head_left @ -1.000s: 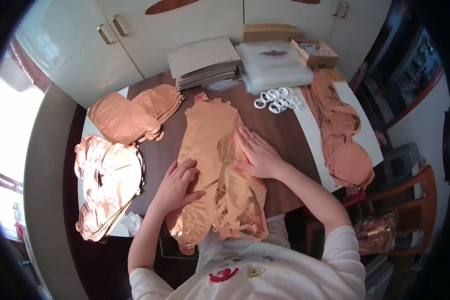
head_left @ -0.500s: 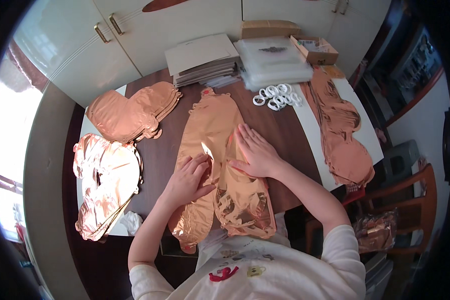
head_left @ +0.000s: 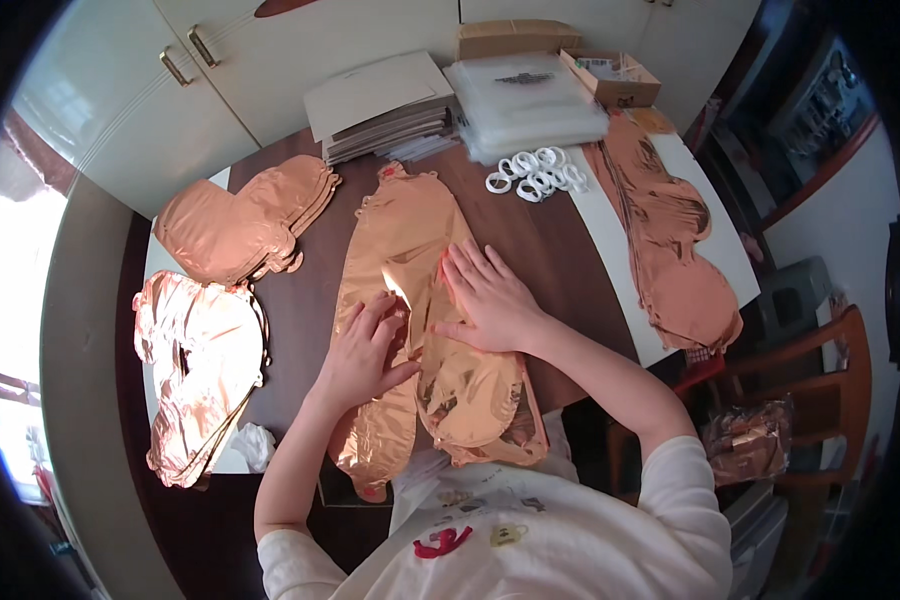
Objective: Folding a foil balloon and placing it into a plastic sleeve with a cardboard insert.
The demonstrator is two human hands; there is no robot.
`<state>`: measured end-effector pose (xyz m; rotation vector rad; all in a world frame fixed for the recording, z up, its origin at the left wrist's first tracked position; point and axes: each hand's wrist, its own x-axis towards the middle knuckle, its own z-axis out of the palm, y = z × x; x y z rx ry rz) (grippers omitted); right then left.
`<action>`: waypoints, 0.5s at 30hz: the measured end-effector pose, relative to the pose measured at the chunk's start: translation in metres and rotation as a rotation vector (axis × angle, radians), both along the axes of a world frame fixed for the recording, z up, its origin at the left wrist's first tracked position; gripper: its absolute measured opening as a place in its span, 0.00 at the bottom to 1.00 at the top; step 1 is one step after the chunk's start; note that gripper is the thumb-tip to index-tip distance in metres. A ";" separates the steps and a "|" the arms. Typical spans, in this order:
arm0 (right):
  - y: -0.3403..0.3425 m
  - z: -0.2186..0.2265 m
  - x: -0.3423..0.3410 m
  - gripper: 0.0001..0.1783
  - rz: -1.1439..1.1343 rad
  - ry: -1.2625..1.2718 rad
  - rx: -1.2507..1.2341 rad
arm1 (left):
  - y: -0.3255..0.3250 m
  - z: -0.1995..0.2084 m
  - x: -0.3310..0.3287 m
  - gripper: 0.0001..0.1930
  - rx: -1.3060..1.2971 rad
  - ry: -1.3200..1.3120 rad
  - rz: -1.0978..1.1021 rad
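Observation:
A flat rose-gold foil balloon [head_left: 400,225] lies lengthwise on the brown table in front of me, its near end hanging close to my shirt. Its right side is folded over into a shiny, creased flap [head_left: 470,400] with a rounded near end. My right hand [head_left: 490,300] presses flat on this fold, fingers stretched out toward the far end and thumb apart. On the balloon's left part rests my left hand [head_left: 365,350], fingers slightly bent and thumb spread to the right. Neither hand grips the foil visibly.
More flat foil balloons lie in piles at the far left [head_left: 235,225], near left [head_left: 200,370] and right [head_left: 660,240]. At the back are stacked cardboard sheets [head_left: 380,95], clear plastic bags [head_left: 530,110], white ribbon rolls [head_left: 535,175] and a small box [head_left: 620,90]. A wooden chair [head_left: 830,400] stands right.
The folded flap's near end has turned from crumpled to smoother and rounded. Both hands keep nearly the same place on the foil. The whole view has shifted slightly.

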<state>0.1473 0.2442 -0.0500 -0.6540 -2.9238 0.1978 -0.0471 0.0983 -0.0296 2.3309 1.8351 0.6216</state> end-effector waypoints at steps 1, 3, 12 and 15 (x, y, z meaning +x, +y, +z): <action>-0.002 0.001 0.000 0.52 0.003 0.000 -0.001 | 0.000 0.000 0.000 0.29 0.002 0.002 -0.001; -0.005 0.003 0.000 0.50 0.009 0.011 0.012 | -0.001 0.000 -0.001 0.29 0.004 0.004 0.003; -0.010 0.002 -0.001 0.50 0.035 0.034 0.026 | -0.005 -0.005 -0.004 0.29 0.030 -0.111 0.023; -0.011 0.002 0.001 0.50 0.032 0.025 0.044 | -0.006 0.003 -0.004 0.28 0.015 -0.143 0.080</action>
